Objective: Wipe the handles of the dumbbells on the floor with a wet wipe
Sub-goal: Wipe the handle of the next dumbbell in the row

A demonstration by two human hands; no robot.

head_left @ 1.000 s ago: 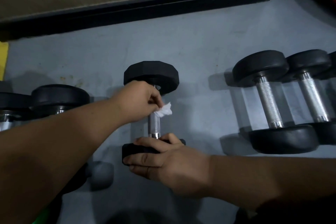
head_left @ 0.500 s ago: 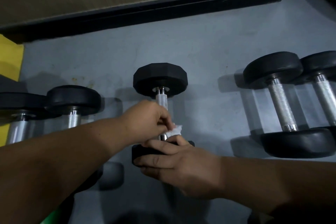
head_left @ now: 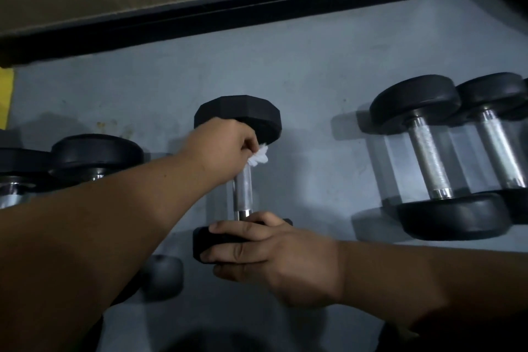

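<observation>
The hex dumbbell (head_left: 238, 120) lies mid-floor, handle pointing toward the wall; the left hand (head_left: 225, 148) pinches the wet wipe (head_left: 258, 156) against the far end of its handle (head_left: 243, 188), just under the far head; the right hand (head_left: 265, 251) curls over the near head, steadying it. This handle is judged partly wiped; the round dumbbells (head_left: 428, 157) toward the floor's right edge, and others at the left, probably remain, though the dim view shows no wetness.
</observation>
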